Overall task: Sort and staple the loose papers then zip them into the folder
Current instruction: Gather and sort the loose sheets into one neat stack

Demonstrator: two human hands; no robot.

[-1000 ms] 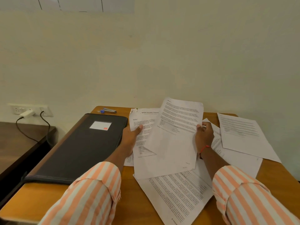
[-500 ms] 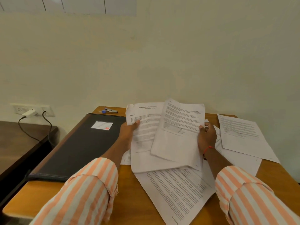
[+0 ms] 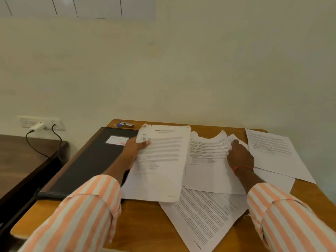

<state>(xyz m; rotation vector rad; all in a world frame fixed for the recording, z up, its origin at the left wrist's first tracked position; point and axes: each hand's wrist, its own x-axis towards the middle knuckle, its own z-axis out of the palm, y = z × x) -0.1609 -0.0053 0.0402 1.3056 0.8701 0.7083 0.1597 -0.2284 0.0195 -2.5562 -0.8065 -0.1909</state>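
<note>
My left hand (image 3: 135, 149) grips the left edge of a printed sheet (image 3: 161, 160), thumb on top, and holds it slightly off the table. My right hand (image 3: 239, 157) rests on a second printed sheet (image 3: 205, 160) lying to the right, fingers at its right edge near a torn top. Whether it pinches that sheet I cannot tell. More loose papers lie around: one at the front (image 3: 203, 220), one at the far right (image 3: 272, 150). The black zip folder (image 3: 87, 160) lies closed on the left of the table. A small stapler (image 3: 126, 124) sits at the back edge.
The wooden table (image 3: 141, 220) stands against a cream wall. A darker lower table (image 3: 20, 160) is to the left. A wall socket with a white plug (image 3: 37, 126) and black cables hangs above it.
The two sheets I held fanned together are now apart: the right-hand one has gone down onto the table, and my left hand keeps the other to the left.
</note>
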